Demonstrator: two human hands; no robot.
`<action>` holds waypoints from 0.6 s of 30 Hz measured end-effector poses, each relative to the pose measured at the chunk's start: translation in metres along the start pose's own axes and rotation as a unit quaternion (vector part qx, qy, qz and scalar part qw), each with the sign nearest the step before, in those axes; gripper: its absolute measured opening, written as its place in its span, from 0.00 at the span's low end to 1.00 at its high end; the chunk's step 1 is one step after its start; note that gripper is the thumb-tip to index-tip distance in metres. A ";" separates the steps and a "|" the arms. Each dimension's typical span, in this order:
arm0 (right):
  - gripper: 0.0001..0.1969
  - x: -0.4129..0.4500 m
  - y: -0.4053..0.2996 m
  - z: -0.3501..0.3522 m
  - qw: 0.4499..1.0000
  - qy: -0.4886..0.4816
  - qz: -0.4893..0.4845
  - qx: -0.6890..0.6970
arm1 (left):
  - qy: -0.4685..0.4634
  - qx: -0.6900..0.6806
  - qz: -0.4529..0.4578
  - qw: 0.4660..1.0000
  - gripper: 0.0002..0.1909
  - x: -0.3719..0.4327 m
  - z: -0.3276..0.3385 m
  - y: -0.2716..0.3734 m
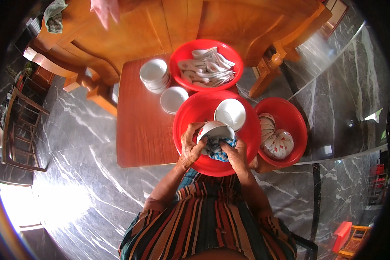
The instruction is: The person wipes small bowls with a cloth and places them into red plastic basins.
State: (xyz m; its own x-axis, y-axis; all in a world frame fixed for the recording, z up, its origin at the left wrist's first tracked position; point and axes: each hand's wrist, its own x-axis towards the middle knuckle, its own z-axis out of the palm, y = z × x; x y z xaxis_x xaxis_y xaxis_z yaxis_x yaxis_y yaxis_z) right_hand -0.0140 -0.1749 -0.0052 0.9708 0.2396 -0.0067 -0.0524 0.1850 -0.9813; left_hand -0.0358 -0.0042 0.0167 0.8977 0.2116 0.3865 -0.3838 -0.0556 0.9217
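Note:
My left hand [191, 146] grips a white bowl [216, 128] with red floral decoration, its mouth tilted towards me. A blue and white cloth [218, 150] is bunched inside the bowl's rim, pressed there by my right hand [236, 152]. Both hands are over a wide red plastic basin [191, 112]. In that basin, just beyond the held bowl, another white bowl [232, 113] sits on at least one more. My fingers and the cloth hide part of the held bowl's inside.
A red basin [208, 87] of white spoons [208, 68] stands at the wooden table's [143, 130] far side. Left of it are stacked bowls [154, 73] and a shorter stack [174, 99]. To the right, another red basin [300, 130] holds floral bowls [278, 143]. A wooden bench back [178, 22] rises behind.

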 end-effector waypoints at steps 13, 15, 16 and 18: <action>0.22 0.001 -0.057 0.008 0.888 0.017 -0.241 -0.391 | -0.104 0.006 -0.022 0.994 0.21 0.002 0.005 0.000; 0.22 0.004 -0.064 0.013 0.824 -0.024 -0.335 -0.456 | -0.129 0.029 -0.022 0.991 0.21 0.002 0.005 -0.005; 0.22 0.005 -0.063 0.013 0.813 -0.049 -0.356 -0.457 | -0.153 0.061 -0.036 0.986 0.23 0.003 0.004 -0.002; 0.22 0.006 -0.063 0.018 0.793 -0.072 -0.383 -0.468 | -0.155 0.073 -0.042 0.984 0.24 0.002 0.005 -0.003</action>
State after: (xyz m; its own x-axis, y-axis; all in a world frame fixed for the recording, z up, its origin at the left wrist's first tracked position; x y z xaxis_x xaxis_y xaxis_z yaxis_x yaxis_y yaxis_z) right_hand -0.0087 -0.1681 0.0600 0.5938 0.5175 0.6161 0.8019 -0.4435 -0.4004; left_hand -0.0314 -0.0087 0.0149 0.9568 -0.0852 0.2780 -0.2896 -0.1959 0.9369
